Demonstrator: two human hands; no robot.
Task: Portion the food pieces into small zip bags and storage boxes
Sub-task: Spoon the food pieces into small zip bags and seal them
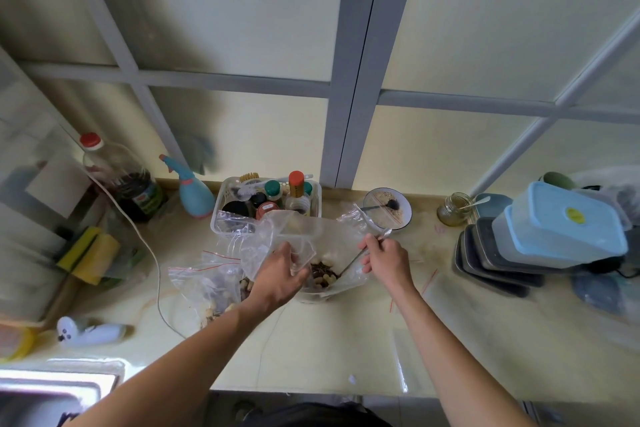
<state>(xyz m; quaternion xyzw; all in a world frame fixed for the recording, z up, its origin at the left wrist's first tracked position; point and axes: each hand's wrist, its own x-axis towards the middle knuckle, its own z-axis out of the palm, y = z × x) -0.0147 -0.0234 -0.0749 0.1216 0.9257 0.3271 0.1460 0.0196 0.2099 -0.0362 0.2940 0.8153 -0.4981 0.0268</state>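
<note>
From the head view, both forearms reach forward over the pale countertop (311, 350) and meet near its centre. The left hand (282, 276) is turned palm-down, its fingers curled round a fold of a clear plastic bag (277, 236), which it holds up above the food. The right hand (384, 260) is angled inward, thumb and fingers pinched on the handle of a metal spoon (353, 262) whose bowl dips toward 8 o'clock into the food pieces (323, 276). These pieces, pale nuts mixed with dark bits, lie in an open clear bag-lined container (332, 288) between the two hands.

At 9 o'clock of the left hand lies one filled zip bag (207, 291) with a red seal line, holding the same mix. At least two flat empty zip bags lie at 3 to 5 o'clock of the right hand, one (407, 357) near the counter edge; the exact count is hard to tell.

At 12 o'clock stands one white basket (221, 215) of bottles and jars. One bowl (388, 208) with a spoon sits at 1 o'clock, one glass jar (453, 208) beside it. At 3 o'clock one light-blue lidded storage box (568, 222) tops a stack of dark trays (491, 260).
</note>
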